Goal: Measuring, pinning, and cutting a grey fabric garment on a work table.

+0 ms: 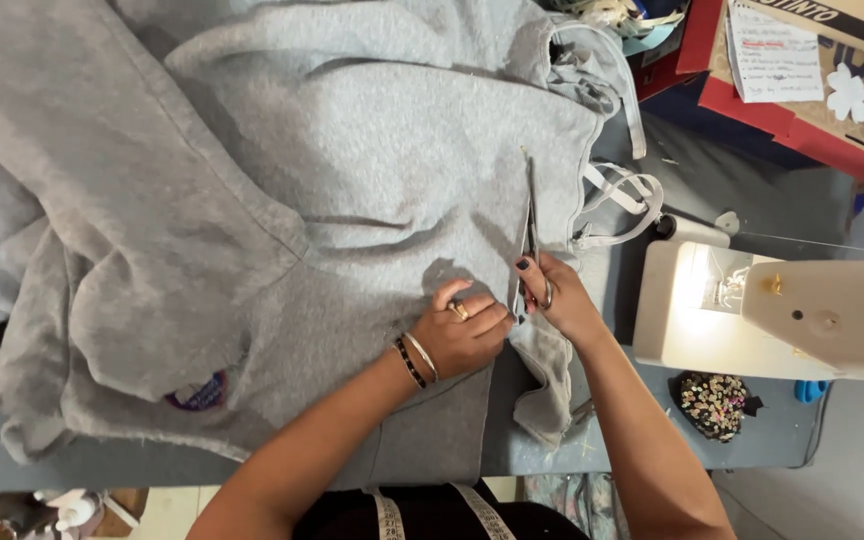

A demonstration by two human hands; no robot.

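Spreading across nearly the whole table (802,440): a grey hooded sweatshirt (282,200), lying flat and rumpled, hood end toward the upper right, white drawstrings (622,200) looping off its right edge. Showing a small dark patch (197,393) near the lower left fold.

Standing at the right of the table, just beside the sweatshirt's edge: a white sewing machine (762,310), lamp glowing over the needle area. Lying in front of the machine: a dark sequinned pincushion-like pad (712,403). Sitting at the upper right, well apart from the hands: a red box (752,100) with a white paper sheet (774,55) on top.

Pressing down on the grey fabric at lower centre: left hand (462,335), fingers curled, knuckles on the cloth, holding nothing; ring on one finger, bracelets (414,360) at the wrist.

Gripping a pair of scissors (529,240): right hand (557,295), fingers closed through the handle loops, dark nail polish showing. Pointing away from the body: the thin blades, lying along a cut line in the sweatshirt, just right of the left hand. Hanging at the bottom edge: a measuring tape (437,512), draped over the person's dark top.
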